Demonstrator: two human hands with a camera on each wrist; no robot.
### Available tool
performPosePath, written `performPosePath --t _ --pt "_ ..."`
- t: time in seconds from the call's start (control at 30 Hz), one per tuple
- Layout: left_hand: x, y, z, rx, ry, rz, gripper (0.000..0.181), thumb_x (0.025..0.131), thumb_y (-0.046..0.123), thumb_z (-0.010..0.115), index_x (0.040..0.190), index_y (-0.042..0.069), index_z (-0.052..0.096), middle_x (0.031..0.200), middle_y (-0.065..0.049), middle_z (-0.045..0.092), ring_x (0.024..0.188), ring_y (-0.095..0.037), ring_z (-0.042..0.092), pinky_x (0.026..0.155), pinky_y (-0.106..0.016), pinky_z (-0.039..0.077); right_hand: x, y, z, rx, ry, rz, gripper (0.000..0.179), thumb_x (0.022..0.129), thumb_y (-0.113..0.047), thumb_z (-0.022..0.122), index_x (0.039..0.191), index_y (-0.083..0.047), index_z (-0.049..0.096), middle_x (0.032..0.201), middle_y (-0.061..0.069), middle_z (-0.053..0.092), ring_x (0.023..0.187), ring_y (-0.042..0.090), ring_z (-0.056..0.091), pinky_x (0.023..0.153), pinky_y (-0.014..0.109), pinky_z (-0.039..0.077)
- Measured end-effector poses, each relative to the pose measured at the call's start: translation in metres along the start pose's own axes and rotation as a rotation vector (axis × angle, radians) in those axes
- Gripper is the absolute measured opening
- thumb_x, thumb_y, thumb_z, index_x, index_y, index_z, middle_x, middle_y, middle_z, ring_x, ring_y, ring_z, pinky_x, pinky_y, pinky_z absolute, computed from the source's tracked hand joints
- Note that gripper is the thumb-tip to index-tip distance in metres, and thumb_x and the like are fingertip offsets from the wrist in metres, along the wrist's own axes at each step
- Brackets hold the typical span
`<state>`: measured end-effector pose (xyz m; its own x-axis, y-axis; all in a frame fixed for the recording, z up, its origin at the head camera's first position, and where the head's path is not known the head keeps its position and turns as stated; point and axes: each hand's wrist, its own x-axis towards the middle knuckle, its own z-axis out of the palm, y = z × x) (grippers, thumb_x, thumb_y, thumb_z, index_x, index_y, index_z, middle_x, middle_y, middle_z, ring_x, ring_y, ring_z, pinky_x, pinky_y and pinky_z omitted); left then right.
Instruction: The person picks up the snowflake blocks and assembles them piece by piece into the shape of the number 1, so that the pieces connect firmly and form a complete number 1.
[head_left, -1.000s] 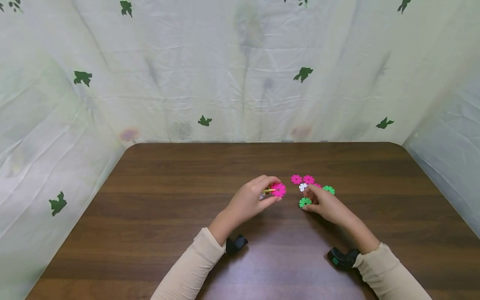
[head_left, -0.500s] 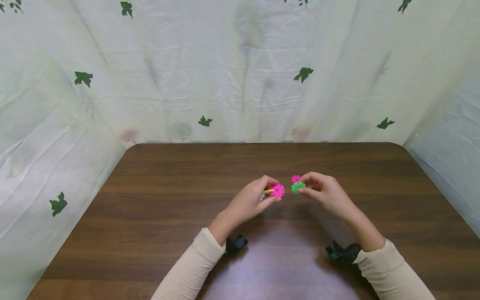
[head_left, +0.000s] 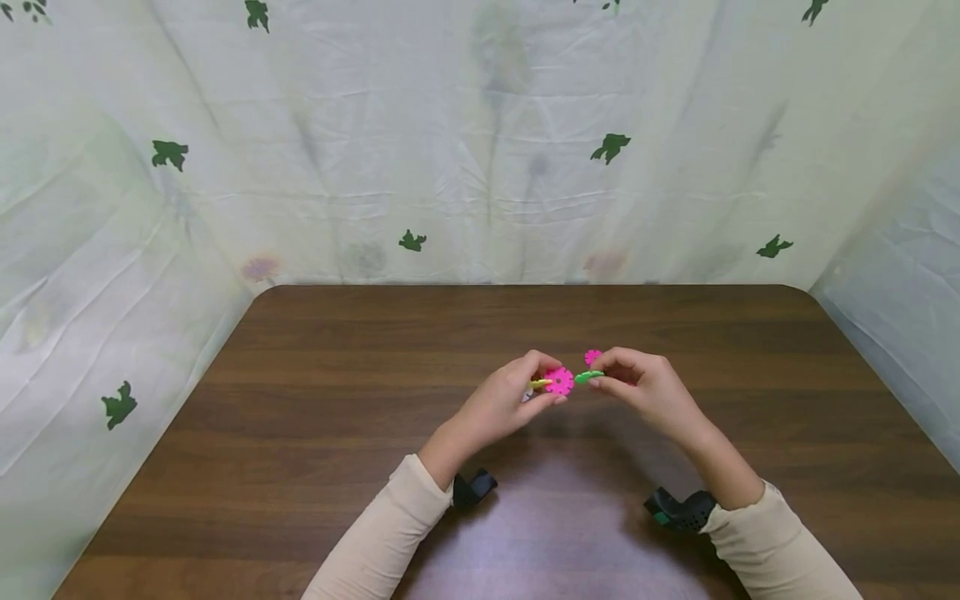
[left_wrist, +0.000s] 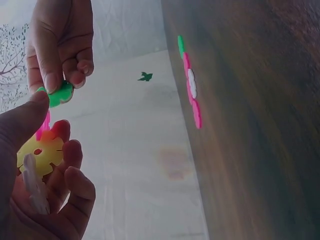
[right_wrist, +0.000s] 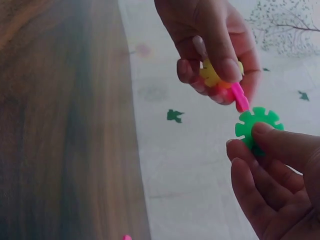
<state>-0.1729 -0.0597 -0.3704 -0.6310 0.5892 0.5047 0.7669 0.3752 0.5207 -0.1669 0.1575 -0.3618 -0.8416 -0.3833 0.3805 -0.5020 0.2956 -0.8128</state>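
My left hand (head_left: 498, 396) holds a small chain of notched plastic discs above the table. In the left wrist view, a white disc (left_wrist: 35, 185) and a yellow disc (left_wrist: 42, 152) sit in its fingers, joined at angles. A pink disc (head_left: 558, 381) sticks out at the end toward the right. Between thumb and fingers, my right hand (head_left: 648, 387) pinches a green notched disc (right_wrist: 259, 125). Its edge lies right at the rim of the pink disc, and the two stand at an angle to each other.
Loose discs lie flat on the brown table (head_left: 360, 375) beyond the right hand: a green one (left_wrist: 181, 46), several pink ones, among them one (left_wrist: 197, 115), and a white one (left_wrist: 193, 83). A patterned pale cloth (head_left: 450, 167) hangs behind the table.
My right hand has picked the green disc off the table, brought it left to the pink disc and turned it nearly edge-on. The left hand has stayed almost still.
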Motion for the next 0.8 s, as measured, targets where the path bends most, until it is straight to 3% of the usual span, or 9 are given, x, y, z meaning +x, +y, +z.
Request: performPosePath --t 0.2,0.43,0.67,0.8 --pt "0.0 0.003 0.002 -0.021 -0.005 0.026 0.032 0.08 0.011 0.068 0.103 0.001 0.049 0.097 -0.007 0.059 0.082 -0.009 0.056 0.071 -0.015 0.044 -0.001 0.0 0.003 -0.053 0.014 -0.096 0.019 0.071 0.007 0.07 0.084 -0.007 0.065 0.08 0.0 0.062 0.065 0.014 0.059 0.056 0.028 0.05" --pt "0.0 0.003 0.005 -0.033 -0.013 -0.002 0.032 0.082 0.013 0.066 0.105 0.001 0.048 0.098 -0.006 0.059 0.082 -0.01 0.055 0.071 -0.016 0.044 -0.001 0.0 0.005 -0.061 0.054 -0.195 0.022 0.066 0.013 0.07 0.079 -0.004 0.066 0.073 0.003 0.061 0.06 0.012 0.054 0.052 0.024 0.047" --pt "-0.001 0.002 0.007 -0.027 -0.018 -0.027 0.033 0.081 0.015 0.067 0.105 0.001 0.049 0.1 -0.007 0.06 0.083 -0.011 0.056 0.071 -0.018 0.044 -0.001 -0.024 0.007 -0.111 0.066 -0.24 0.019 0.064 0.018 0.069 0.075 0.003 0.063 0.068 0.009 0.061 0.058 0.012 0.051 0.051 0.021 0.045" --pt "-0.002 0.002 0.008 -0.023 -0.038 -0.027 0.032 0.082 0.015 0.065 0.105 0.001 0.048 0.099 -0.007 0.06 0.083 -0.011 0.057 0.071 -0.018 0.044 -0.002 -0.023 0.009 -0.115 0.044 -0.263 0.021 0.064 0.02 0.068 0.076 0.003 0.063 0.069 0.01 0.061 0.059 0.014 0.053 0.054 0.023 0.048"
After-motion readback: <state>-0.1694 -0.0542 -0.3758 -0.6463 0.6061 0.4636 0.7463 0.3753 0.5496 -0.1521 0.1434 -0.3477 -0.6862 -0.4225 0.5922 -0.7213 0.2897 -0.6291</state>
